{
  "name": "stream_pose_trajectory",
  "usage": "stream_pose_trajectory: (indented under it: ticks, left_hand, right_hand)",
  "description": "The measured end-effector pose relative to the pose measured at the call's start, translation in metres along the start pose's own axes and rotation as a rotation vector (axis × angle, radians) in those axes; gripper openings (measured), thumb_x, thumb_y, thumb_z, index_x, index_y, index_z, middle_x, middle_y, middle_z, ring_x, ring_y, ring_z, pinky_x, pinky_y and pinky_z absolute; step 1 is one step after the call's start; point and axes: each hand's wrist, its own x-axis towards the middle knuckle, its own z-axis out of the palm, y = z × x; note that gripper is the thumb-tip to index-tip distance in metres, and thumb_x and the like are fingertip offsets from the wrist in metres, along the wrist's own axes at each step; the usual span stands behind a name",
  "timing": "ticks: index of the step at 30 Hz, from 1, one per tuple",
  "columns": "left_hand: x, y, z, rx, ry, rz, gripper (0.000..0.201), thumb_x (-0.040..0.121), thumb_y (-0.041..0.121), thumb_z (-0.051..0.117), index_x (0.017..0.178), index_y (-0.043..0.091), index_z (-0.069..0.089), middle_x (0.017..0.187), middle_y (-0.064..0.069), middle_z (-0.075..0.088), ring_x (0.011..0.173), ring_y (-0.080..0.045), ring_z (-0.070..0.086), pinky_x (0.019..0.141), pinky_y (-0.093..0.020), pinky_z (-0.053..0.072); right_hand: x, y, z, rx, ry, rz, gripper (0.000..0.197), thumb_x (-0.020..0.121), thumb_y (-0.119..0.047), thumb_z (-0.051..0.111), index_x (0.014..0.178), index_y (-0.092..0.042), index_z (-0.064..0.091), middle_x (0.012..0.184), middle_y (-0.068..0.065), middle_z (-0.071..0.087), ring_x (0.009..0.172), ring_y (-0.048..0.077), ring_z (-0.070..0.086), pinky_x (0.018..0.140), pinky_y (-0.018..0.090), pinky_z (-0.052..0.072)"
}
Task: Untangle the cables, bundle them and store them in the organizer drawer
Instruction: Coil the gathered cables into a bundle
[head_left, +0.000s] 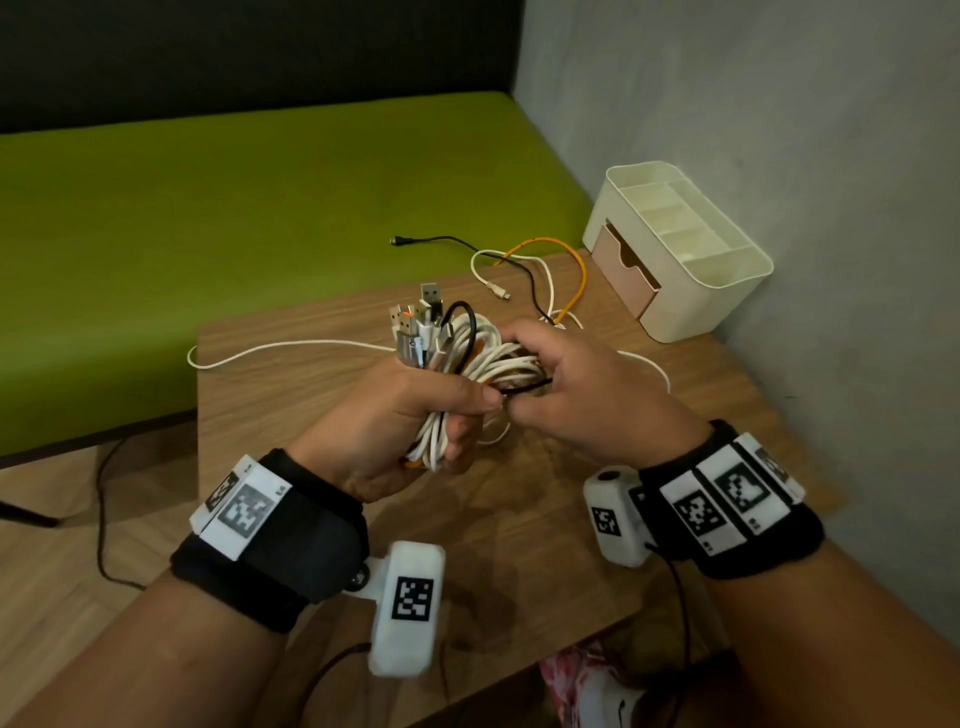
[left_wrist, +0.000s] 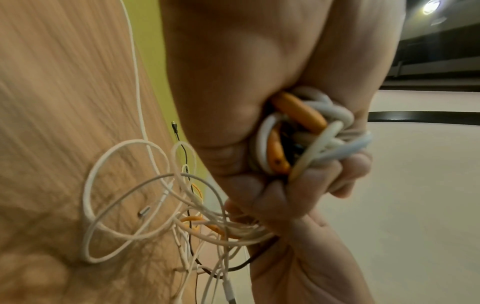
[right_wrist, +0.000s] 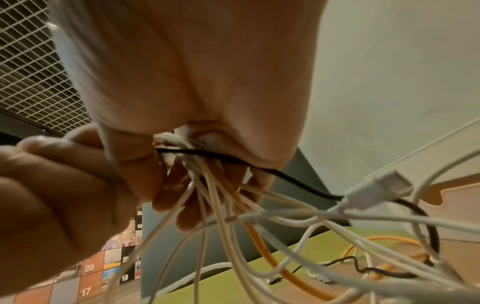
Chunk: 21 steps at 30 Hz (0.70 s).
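Head view: the fingers (head_left: 457, 441) of the left hand (head_left: 400, 421) are curled tightly round a coiled cable bundle (head_left: 483, 364), with the thumb pressed across its top, and the fingers (right_wrist: 187, 209) of the right hand (head_left: 576, 384) are closed on the other side of the same coil, where a thin black cable (right_wrist: 259, 168) is pinched against the white strands. The bundle is held above the desk (head_left: 519, 519), between the two hands. It is made up mostly of white loops, with orange and black strands wound in; from its top a cluster of USB plugs (head_left: 415, 322) with silver metal ends is seen standing upright. In the left wrist view the orange loops (left_wrist: 298, 111) are packed inside the white ones within the fist, and loose white loops (left_wrist: 124, 195) trail down onto the wood. Uncoiled tails are spread on the desk beyond the hands: a white one toward the left edge, and an orange cable (head_left: 576, 270) and a black one reaching toward the green bench (head_left: 260, 218). A cream organizer (head_left: 680, 244) is set at the far right corner of the desk by the grey wall, its pink drawer (head_left: 623, 275) pulled slightly out. Black wristbands with square coded markers are worn on both wrists. In the right wrist view, tiles numbered 17, 18, 19 and 20 (right_wrist: 103, 273) can be read.
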Motion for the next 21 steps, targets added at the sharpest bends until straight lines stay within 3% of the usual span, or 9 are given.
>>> stream_pose_trajectory:
  ticks: [3,5,8,12,15,17,19,21]
  left_hand:
    - [0.000,0.000,0.002,-0.021,-0.012,0.033,0.021,0.065,0.003,0.067,0.055,0.010,0.050,0.043,-0.004,0.040,0.035,-0.014,0.038,0.042,-0.021,0.034]
    - [0.001,0.001,0.005,-0.034,-0.020,0.060,0.021,0.069,0.002,0.065,0.054,0.011,0.052,0.043,-0.003,0.040,0.036,-0.014,0.038,0.042,-0.021,0.034]
    - [0.000,0.008,0.003,-0.133,-0.070,0.080,0.025,0.072,0.005,0.063,0.050,0.015,0.055,0.043,0.002,0.040,0.037,-0.010,0.038,0.041,-0.022,0.034]
    - [-0.005,0.019,-0.004,-0.245,-0.075,0.148,0.026,0.070,0.003,0.063,0.051,0.016,0.052,0.042,0.006,0.039,0.038,-0.006,0.037,0.041,-0.020,0.033]
    - [-0.008,0.021,-0.005,-0.357,-0.064,0.219,0.009,0.076,0.002,0.060,0.071,0.007,0.054,0.043,0.007,0.039,0.037,-0.005,0.037,0.039,-0.019,0.034]
    - [-0.009,0.024,-0.007,-0.446,-0.115,0.278,0.018,0.072,0.010,0.071,0.084,0.003,0.060,0.044,0.008,0.042,0.039,-0.004,0.039,0.040,-0.018,0.035]
    - [-0.010,0.027,-0.011,-0.500,-0.142,0.325,0.022,0.072,0.015,0.071,0.088,0.002,0.063,0.046,0.008,0.045,0.040,-0.003,0.041,0.041,-0.018,0.036]
    - [-0.011,0.028,-0.014,-0.525,-0.128,0.364,0.020,0.074,0.014,0.070,0.090,0.002,0.065,0.047,0.008,0.046,0.042,-0.003,0.042,0.043,-0.018,0.038]
  right_hand:
    - [0.001,-0.002,0.005,-0.062,0.051,-0.006,0.020,0.081,-0.012,0.068,0.099,-0.017,0.061,0.084,-0.001,0.068,0.079,0.013,0.063,0.068,0.037,0.049]
    - [0.001,-0.003,0.008,-0.080,0.067,-0.008,0.021,0.084,-0.017,0.068,0.103,-0.019,0.059,0.088,-0.003,0.069,0.082,0.013,0.064,0.069,0.036,0.050]
    - [0.002,0.000,0.008,-0.073,0.109,0.032,0.020,0.089,-0.021,0.066,0.108,-0.023,0.058,0.088,-0.002,0.069,0.076,0.007,0.061,0.065,0.026,0.046]
    - [0.010,0.002,0.008,-0.142,0.169,0.112,0.025,0.088,-0.021,0.060,0.113,-0.019,0.060,0.088,0.004,0.068,0.080,0.019,0.061,0.071,0.038,0.046]
    - [0.017,0.002,0.009,-0.246,0.174,0.117,0.018,0.089,-0.022,0.058,0.105,-0.014,0.056,0.080,0.005,0.063,0.078,0.026,0.057,0.066,0.041,0.043]
    - [0.017,0.002,0.010,-0.335,0.213,0.094,0.012,0.093,-0.022,0.055,0.091,-0.017,0.045,0.068,-0.001,0.052,0.072,0.027,0.051,0.063,0.035,0.032]
    - [0.016,0.000,0.010,-0.394,0.314,0.030,0.013,0.095,-0.023,0.055,0.090,-0.020,0.044,0.062,-0.012,0.042,0.066,0.023,0.046,0.071,0.032,0.028]
    - [0.014,-0.004,0.011,-0.381,0.370,-0.023,0.013,0.097,-0.027,0.057,0.095,-0.014,0.052,0.065,-0.017,0.040,0.068,0.013,0.047,0.078,0.034,0.028]
